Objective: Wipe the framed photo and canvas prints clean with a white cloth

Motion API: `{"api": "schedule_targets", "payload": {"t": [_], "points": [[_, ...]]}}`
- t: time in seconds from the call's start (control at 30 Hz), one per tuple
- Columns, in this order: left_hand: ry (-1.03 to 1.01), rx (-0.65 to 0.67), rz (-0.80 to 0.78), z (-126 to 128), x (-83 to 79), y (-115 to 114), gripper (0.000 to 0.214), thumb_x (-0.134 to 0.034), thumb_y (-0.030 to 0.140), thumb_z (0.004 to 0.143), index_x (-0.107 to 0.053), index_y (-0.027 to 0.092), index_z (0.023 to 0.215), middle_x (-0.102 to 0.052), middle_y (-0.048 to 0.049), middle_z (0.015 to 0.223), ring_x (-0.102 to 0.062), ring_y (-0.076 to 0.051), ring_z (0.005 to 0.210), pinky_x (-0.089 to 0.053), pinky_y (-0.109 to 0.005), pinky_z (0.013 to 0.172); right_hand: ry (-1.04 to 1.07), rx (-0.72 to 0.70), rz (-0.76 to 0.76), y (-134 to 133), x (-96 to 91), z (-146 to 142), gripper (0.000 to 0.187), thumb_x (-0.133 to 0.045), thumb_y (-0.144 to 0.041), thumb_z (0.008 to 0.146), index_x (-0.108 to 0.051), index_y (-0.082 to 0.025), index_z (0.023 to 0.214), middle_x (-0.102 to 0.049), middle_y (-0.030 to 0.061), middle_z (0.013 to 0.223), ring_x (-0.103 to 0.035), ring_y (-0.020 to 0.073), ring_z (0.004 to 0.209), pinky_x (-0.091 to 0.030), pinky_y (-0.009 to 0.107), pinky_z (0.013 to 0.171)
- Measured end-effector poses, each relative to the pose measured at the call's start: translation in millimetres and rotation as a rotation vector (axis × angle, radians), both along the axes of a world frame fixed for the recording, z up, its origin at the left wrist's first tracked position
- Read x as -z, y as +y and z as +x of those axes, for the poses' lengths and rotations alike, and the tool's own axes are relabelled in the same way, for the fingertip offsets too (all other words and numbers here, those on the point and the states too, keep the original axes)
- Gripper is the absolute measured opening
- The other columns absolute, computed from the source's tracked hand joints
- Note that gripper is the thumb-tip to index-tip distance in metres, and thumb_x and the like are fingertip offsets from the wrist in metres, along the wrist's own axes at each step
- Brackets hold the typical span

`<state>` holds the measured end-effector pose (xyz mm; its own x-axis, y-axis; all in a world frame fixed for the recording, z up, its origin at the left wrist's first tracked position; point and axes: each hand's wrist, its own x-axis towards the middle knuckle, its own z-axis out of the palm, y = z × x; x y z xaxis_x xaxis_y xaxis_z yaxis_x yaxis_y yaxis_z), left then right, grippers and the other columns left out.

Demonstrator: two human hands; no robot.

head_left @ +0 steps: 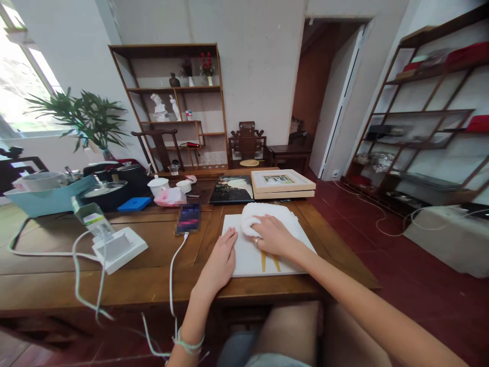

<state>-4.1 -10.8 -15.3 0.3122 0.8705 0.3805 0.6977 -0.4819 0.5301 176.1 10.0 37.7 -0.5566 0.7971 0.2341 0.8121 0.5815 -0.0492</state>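
Gripping a bunched white cloth [282,211], the right hand [273,235] (a ring on one finger) has its fingers curled into the fabric. The cloth lies over the twelve o'clock part of a white board [244,262], with two yellow stripes [263,261] showing toward six. At the board's nine o'clock edge, the left hand [222,257] rests open, fingers extended. From the board, a phone [188,219] lies at ten o'clock and a framed picture [282,179] at twelve, on the wooden table [153,270].

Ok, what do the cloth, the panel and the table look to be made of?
Cloth: soft fabric, perhaps towelling; it folds plumply under the right hand. Panel: matte white, maybe canvas or painted board; it lies flat with straight edges. Table: likely varnished wood; brown, jointed top, slight sheen.
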Motion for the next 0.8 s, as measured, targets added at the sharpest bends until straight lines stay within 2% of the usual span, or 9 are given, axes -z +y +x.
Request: {"api": "schedule_targets", "payload": {"t": [0.07,0.17,0.37,0.5,0.57,0.63,0.7,0.8], "points": [[-0.002,0.006,-0.01,0,-1.2,0,0.043,-0.03,0.012,0.084,-0.048,0.008,0.123,-0.042,-0.0146,0.136,-0.032,-0.021,0.13,-0.024,-0.041,0.109,0.0,-0.003,0.005,4,1.6,-6,0.031,-0.047,-0.011,0.074,-0.063,-0.011,0.101,-0.053,0.0185,0.123,-0.042,0.0257,0.119,-0.025,0.043,0.1],[0.011,0.02,-0.013,1,-2.6,0,0.044,-0.029,0.01,0.085,-0.048,0.008,0.124,-0.042,-0.0149,0.136,-0.031,-0.022,0.13,-0.024,-0.043,0.109,-0.008,-0.035,0.005,-6,4.6,-10,0.033,-0.046,-0.009,0.071,-0.063,-0.009,0.099,-0.05,0.0207,0.125,-0.037,0.0255,0.123,-0.02,0.044,0.103],[0.024,0.016,-0.005,1,-4.0,-1,0.043,-0.029,0.01,0.085,-0.048,0.008,0.124,-0.042,-0.0154,0.136,-0.031,-0.022,0.131,-0.025,-0.042,0.109,0.006,-0.185,-0.052,-70,0.4,0,0.028,-0.045,-0.008,0.07,-0.065,-0.01,0.089,-0.047,0.0213,0.128,-0.034,0.0259,0.126,-0.017,0.045,0.105],[0.035,0.004,-0.017,2,-4.2,-2,0.043,-0.03,0.011,0.085,-0.049,0.006,0.123,-0.041,-0.0166,0.136,-0.031,-0.022,0.131,-0.025,-0.04,0.109,0.041,-0.25,-0.16,-98,-10.8,16,0.029,-0.045,-0.008,0.068,-0.064,-0.014,0.088,-0.047,0.0156,0.131,-0.034,0.022,0.126,-0.016,0.039,0.107],[0.032,0.0,-0.019,2,-3.6,-2,0.042,-0.03,0.011,0.085,-0.049,0.005,0.123,-0.041,-0.0167,0.136,-0.031,-0.022,0.131,-0.025,-0.039,0.11,0.06,-0.234,-0.208,-95,-14.7,24,0.029,-0.045,-0.008,0.067,-0.063,-0.017,0.088,-0.051,0.0119,0.127,-0.04,0.0211,0.121,-0.021,0.037,0.104],[0.034,0.002,-0.021,1,-2.8,-1,0.043,-0.029,0.011,0.085,-0.048,0.005,0.123,-0.041,-0.017,0.137,-0.03,-0.021,0.131,-0.023,-0.039,0.11,0.069,-0.163,-0.242,-83,-15.4,30,0.027,-0.044,-0.011,0.071,-0.063,-0.018,0.089,-0.059,0.0108,0.114,-0.048,0.0224,0.111,-0.032,0.036,0.096],[0.039,0.004,-0.025,1,-2.3,-1,0.044,-0.027,0.012,0.085,-0.047,0.004,0.124,-0.04,-0.0174,0.137,-0.03,-0.021,0.131,-0.022,-0.039,0.11,0.08,-0.034,-0.243,-63,-13.3,32,0.025,-0.042,-0.015,0.076,-0.062,-0.018,0.091,-0.063,0.0099,0.1,-0.054,0.0237,0.1,-0.039,0.034,0.085],[0.034,0.007,-0.031,0,-3.8,-4,0.045,-0.027,0.012,0.085,-0.046,0.006,0.125,-0.04,-0.0161,0.138,-0.03,-0.021,0.131,-0.022,-0.04,0.11,0.097,0.15,-0.168,-32,-7.6,26,0.026,-0.039,-0.02,0.081,-0.062,-0.018,0.093,-0.065,0.0102,0.094,-0.056,0.0258,0.094,-0.04,0.035,0.079]]}}
